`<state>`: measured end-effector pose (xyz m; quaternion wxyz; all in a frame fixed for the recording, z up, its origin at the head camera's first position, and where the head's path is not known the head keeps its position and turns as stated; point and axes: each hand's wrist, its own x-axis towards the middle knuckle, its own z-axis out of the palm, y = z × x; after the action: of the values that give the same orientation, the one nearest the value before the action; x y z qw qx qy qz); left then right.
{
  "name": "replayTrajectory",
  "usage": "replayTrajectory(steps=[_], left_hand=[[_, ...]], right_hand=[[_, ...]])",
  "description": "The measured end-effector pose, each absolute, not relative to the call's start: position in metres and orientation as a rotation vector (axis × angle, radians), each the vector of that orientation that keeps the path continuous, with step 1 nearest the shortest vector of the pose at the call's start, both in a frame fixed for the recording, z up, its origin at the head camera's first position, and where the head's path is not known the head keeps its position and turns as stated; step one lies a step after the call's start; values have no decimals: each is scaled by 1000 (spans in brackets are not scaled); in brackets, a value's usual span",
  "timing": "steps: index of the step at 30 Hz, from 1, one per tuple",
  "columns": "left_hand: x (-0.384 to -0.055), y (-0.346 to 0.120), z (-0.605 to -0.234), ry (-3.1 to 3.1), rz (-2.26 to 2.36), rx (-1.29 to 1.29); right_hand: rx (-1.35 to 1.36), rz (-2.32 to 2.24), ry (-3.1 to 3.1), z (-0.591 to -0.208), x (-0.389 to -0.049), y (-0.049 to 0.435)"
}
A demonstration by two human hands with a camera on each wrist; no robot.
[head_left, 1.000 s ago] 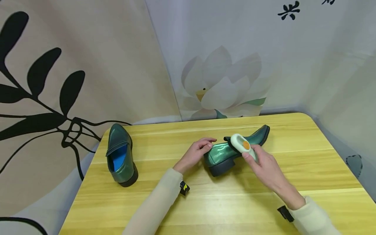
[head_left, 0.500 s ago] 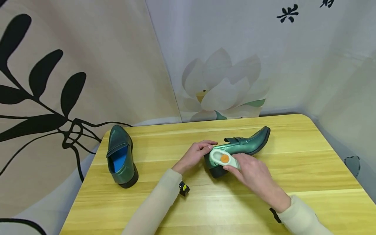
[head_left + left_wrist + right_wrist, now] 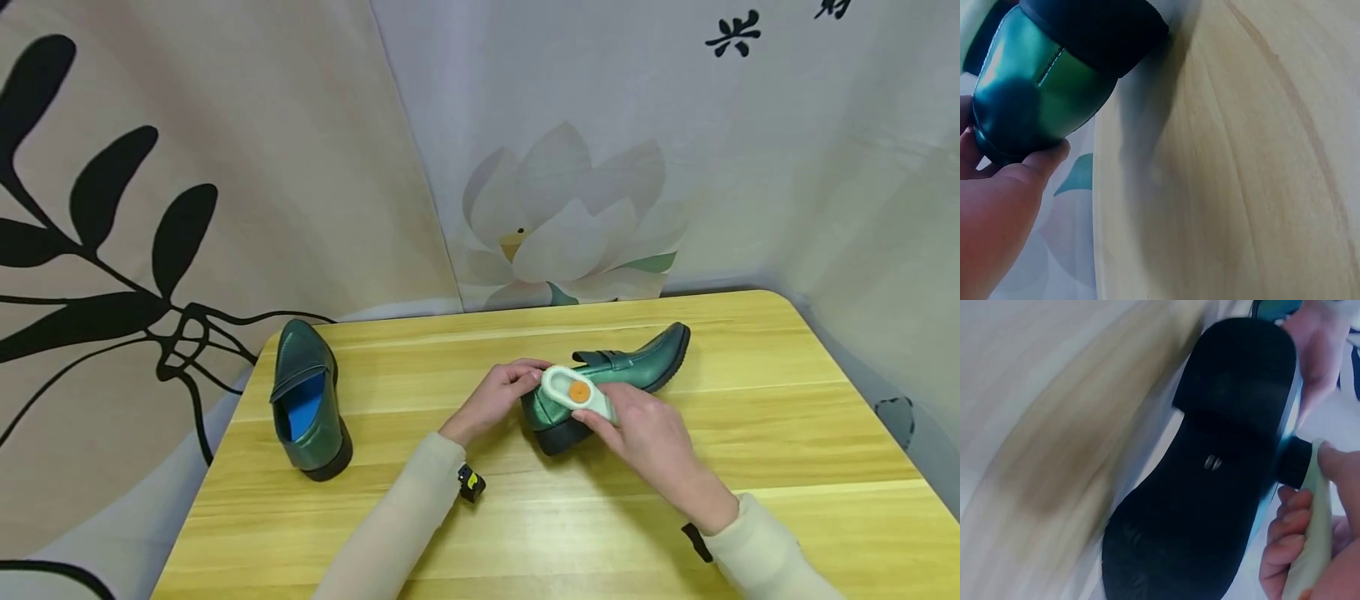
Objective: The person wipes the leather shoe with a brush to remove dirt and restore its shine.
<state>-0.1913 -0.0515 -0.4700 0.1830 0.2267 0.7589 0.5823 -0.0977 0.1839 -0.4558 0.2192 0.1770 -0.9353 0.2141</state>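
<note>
A green metallic loafer (image 3: pixel 637 367) is tilted on its side, toe to the far right. My left hand (image 3: pixel 491 400) grips it at the heel collar, thumb and fingers round the rim in the left wrist view, where the heel back (image 3: pixel 1054 81) shows. My right hand (image 3: pixel 648 433) holds a pale green shoe brush (image 3: pixel 602 406) with an orange spot against the loafer's side near the heel. In the right wrist view its black bristles (image 3: pixel 1294 464) meet the upper, beside the dark sole (image 3: pixel 1210 450). The head view hides the bristles.
Another green loafer (image 3: pixel 318 437) with a blue insole stands upright at the table's left, toe pointing away. The wooden table (image 3: pixel 600 550) ends at a printed curtain (image 3: pixel 360 167) behind. Each sleeve carries a small black device at the wrist.
My right hand has moved the brush left along the loafer, from its middle to the heel, then slightly up and right. My left hand and the loafer stay nearly in place.
</note>
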Motion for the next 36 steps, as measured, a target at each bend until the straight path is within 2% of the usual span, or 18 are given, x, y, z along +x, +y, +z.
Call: replayTrajectory(steps=[3,6,15,23,27,32,36], left_hand=[[-191,-49,-472,2171,1620,617],[-190,-48,-474,2187,1621,604],[-187,-46,-473,2206,1638,597],[-187,-37,-470,2455,1470,654],[-187,-29,-468,2572,1314,769],[-190,-16,-460,2623,1245,825],[-193,-11,-454,2571,1310,804]], right_hand=[[344,622,-2626,-455,-99,195],[314,643,-2667,-455,-100,198],[664,544,-2540,-470,-90,174],[309,625,-2635,-460,-95,218],[264,674,-2689,-459,-95,231],[282,677,-2671,-461,-93,229],[461,640,-2605,-466,-90,220]])
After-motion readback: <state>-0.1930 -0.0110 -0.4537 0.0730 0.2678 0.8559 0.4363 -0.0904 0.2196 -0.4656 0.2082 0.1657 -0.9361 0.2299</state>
